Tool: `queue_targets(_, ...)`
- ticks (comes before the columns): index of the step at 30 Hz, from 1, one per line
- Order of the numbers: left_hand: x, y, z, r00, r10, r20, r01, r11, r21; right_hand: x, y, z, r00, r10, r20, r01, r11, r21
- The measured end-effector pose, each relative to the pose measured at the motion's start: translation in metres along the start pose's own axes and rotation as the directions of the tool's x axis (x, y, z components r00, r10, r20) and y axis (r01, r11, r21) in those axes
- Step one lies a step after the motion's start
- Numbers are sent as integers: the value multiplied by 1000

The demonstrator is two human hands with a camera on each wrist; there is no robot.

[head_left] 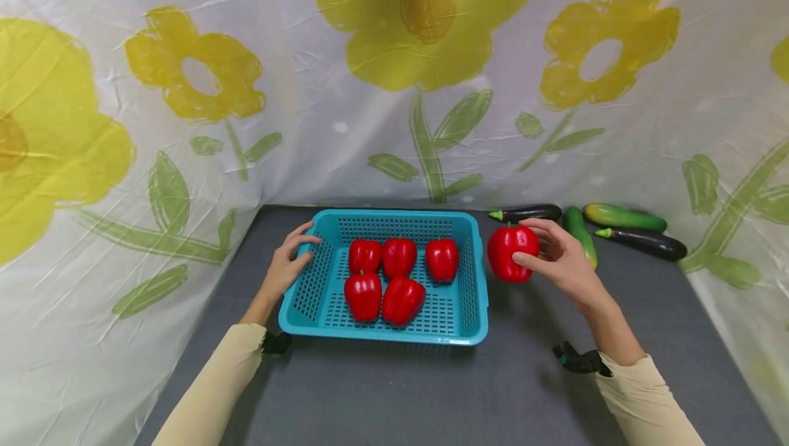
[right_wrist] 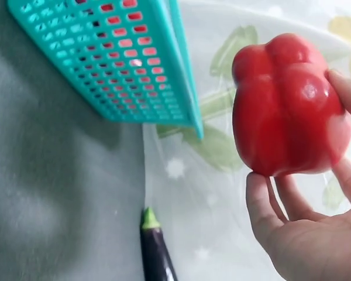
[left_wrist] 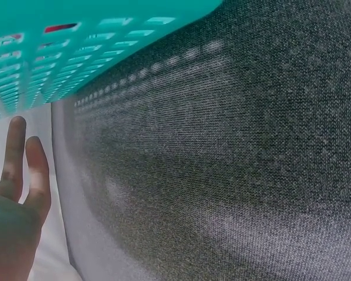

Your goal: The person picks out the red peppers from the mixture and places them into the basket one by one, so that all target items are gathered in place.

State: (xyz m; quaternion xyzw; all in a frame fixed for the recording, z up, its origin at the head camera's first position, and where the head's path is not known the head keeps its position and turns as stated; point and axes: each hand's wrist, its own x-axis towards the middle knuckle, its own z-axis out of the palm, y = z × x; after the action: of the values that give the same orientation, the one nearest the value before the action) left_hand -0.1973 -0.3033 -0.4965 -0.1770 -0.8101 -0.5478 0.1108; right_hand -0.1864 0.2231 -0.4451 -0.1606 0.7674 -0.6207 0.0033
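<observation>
A glossy red bell pepper (head_left: 509, 254) is held by my right hand (head_left: 564, 264), just right of a turquoise plastic basket (head_left: 382, 333). In the right wrist view that bell pepper (right_wrist: 289, 108) sits raised between thumb and fingertips, beside the basket's perforated wall (right_wrist: 123, 70). Several more red bell peppers (head_left: 398, 257) lie inside the basket. My left hand (head_left: 286, 266) is at the basket's left rim, its fingertips at the edge. The left wrist view shows two fairly straight fingers (left_wrist: 14, 152) of it near the basket's outer side (left_wrist: 105, 35).
At the back right of the dark grey table (head_left: 382, 398) lie two eggplants (head_left: 647, 243), a green cucumber-like vegetable (head_left: 579, 235) and a yellow-green one (head_left: 625, 217). A white curtain with yellow flowers (head_left: 296, 138) hangs along the back and sides.
</observation>
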Motion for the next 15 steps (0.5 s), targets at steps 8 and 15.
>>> queue_targets(8,1,-4,-1,1000,-6,7,6,1000,2,6,-8,20,998,-44,35,43,998,37)
queue_targets(15,0,-32,-1,1000,22,-14,-22,1000,21,8,-15,40,997,-32,76,29,999,46)
